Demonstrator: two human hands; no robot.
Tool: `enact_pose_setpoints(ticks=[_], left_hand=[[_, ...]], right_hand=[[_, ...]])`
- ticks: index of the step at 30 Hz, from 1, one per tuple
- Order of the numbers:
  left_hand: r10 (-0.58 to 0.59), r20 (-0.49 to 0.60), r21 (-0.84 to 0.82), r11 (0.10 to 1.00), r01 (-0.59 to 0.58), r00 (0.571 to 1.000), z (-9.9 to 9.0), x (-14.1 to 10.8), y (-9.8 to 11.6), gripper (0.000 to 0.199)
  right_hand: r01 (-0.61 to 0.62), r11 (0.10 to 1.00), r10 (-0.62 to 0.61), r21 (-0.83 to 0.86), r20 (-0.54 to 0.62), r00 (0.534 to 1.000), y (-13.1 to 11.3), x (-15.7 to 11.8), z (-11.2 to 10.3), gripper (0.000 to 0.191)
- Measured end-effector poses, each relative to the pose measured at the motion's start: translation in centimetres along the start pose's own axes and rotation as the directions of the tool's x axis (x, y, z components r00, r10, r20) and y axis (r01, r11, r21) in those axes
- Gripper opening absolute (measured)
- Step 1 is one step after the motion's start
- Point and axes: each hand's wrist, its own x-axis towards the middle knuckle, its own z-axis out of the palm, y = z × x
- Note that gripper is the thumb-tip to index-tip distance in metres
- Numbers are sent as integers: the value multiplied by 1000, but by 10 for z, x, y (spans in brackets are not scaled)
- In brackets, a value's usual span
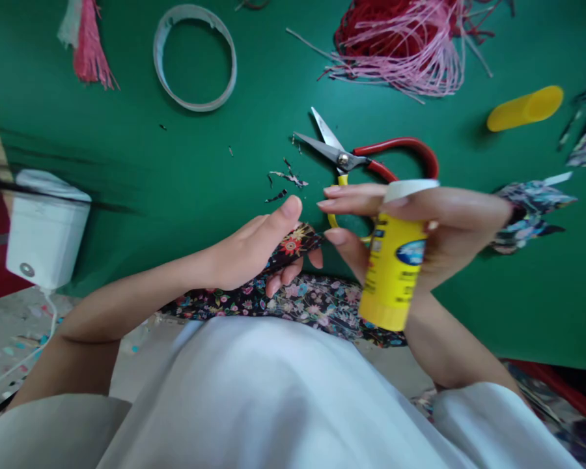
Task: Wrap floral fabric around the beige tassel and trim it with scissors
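My left hand (261, 251) is closed around a rolled or folded piece of dark floral fabric (295, 241) with a red and yellow flower on it. My right hand (420, 234) holds a yellow glue stick (393, 267), tilted, its white end up. The thumb and fingertips of that hand come close to the fabric's tip; whether they touch it I cannot tell. Beyond my hands lie scissors (342, 159) with their blades apart, one handle red and the other yellow, partly covered by the right hand. More floral fabric (317, 296) lies along the table's near edge.
Small fabric scraps (288, 177) are scattered by the blades. A tape ring (195, 107), a pink tassel (92, 55), red and pink cords (405, 52) and a yellow cap (525, 109) lie farther back. A white corded device (49, 231) stands left; bunched floral fabric (527, 212) is right.
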Motion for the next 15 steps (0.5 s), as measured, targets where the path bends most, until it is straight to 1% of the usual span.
enact_pose_setpoints(ticks=[1, 2, 3, 7, 9, 12, 15], left_hand=[[0, 8, 5, 1000, 0, 1000, 0, 0, -1, 76], [2, 11, 11, 1000, -2, 1000, 0, 1, -1, 76], [3, 10, 18, 1000, -3, 1000, -1, 1, -2, 77], [36, 7, 53, 998, -36, 999, -1, 5, -3, 74], [55, 9, 57, 997, -55, 998, -2, 6, -3, 72], [56, 16, 46, 997, -57, 998, -2, 6, 0, 57], [31, 17, 36, 999, -31, 999, -2, 4, 5, 37]], right_hand=[[93, 994, -89, 63, -65, 994, -4, -2, 6, 38], [117, 989, -112, 86, -61, 992, -8, -3, 11, 45], [143, 984, -135, 108, -82, 987, -11, -3, 13, 46], [112, 985, -113, 132, 0, 994, -16, -5, 14, 49], [149, 983, -153, 111, 29, 988, -14, -6, 11, 49], [226, 973, -227, 39, 28, 974, -9, -10, 9, 43], [226, 974, -225, -30, 41, 974, -8, -11, 9, 34]])
